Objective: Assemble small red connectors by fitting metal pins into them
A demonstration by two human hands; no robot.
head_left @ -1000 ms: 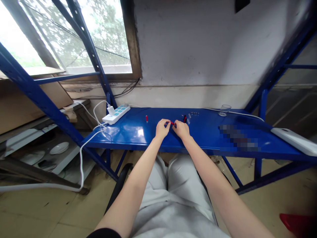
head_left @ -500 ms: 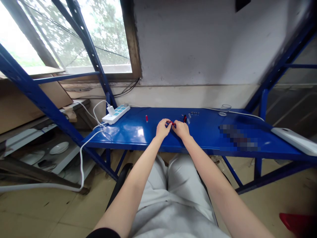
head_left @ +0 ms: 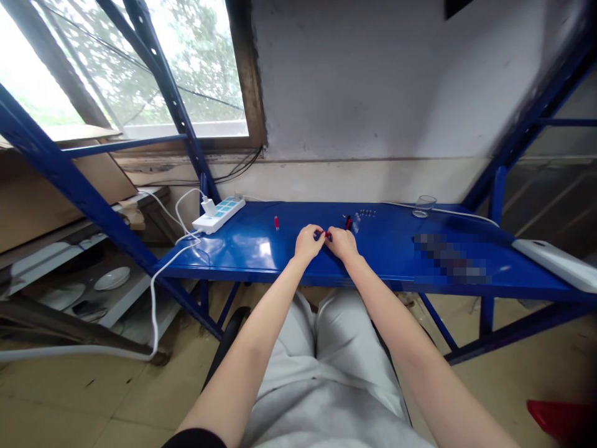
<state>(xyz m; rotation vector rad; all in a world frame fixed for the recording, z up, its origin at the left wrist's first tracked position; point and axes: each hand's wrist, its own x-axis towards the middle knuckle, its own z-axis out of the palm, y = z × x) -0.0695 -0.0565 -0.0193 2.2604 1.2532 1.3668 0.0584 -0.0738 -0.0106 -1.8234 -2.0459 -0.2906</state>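
Note:
Over the middle of the blue table (head_left: 237, 255), my left hand (head_left: 308, 242) and my right hand (head_left: 342, 242) meet, fingertips nearly touching. Between them they pinch a small red piece (head_left: 327, 234); the fingers cover most of it, so its kind does not show. To the left, a small red tube with a pale lower end (head_left: 277, 223) stands on the table. Just beyond my right hand are a black and red piece (head_left: 348, 222) and a group of small clear pieces (head_left: 356, 222). Several tiny metallic parts (head_left: 367, 213) lie in rows behind them.
A white power strip (head_left: 219, 215) with a plug and cable is at the table's left end. On the right are a clear glass cup (head_left: 424, 206), a blurred-out dark object (head_left: 450, 258) and a white device (head_left: 557, 263). Blue frame posts rise at both sides.
The fingers of both hands have shifted slightly around the small red piece, and less of it shows now. The things on the table stay where they were.

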